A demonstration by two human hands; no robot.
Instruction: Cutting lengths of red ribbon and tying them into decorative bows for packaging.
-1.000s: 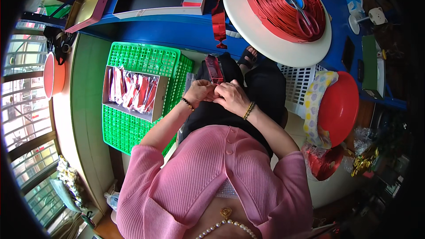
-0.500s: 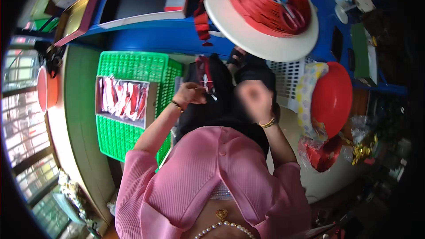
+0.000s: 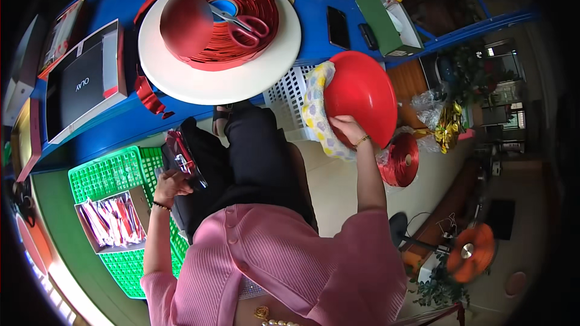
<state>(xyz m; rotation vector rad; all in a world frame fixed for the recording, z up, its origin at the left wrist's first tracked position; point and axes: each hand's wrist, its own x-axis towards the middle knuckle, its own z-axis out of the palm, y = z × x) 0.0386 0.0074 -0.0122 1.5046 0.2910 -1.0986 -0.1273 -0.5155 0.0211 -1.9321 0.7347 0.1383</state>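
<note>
On my lap lies a slim bundle of dark red ribbon with shiny clear parts. My left hand is at its near end, fingers curled and pressed together; what they pinch is too small to make out. My right hand reaches over the near left side of a red basin. Its fingers stretch toward a white cover with yellow and grey dots draped over the rim. Nothing shows in that hand, and its fingertips are partly hidden.
On the blue table a white disc carries a red ribbon roll and scissors. A green crate bears a box of red and white strips. Another red roll and a fan stand right.
My right hand has gone from above my lap to the red basin at the right. My left hand stays by the ribbon bundle. The whole view has turned to the right.
</note>
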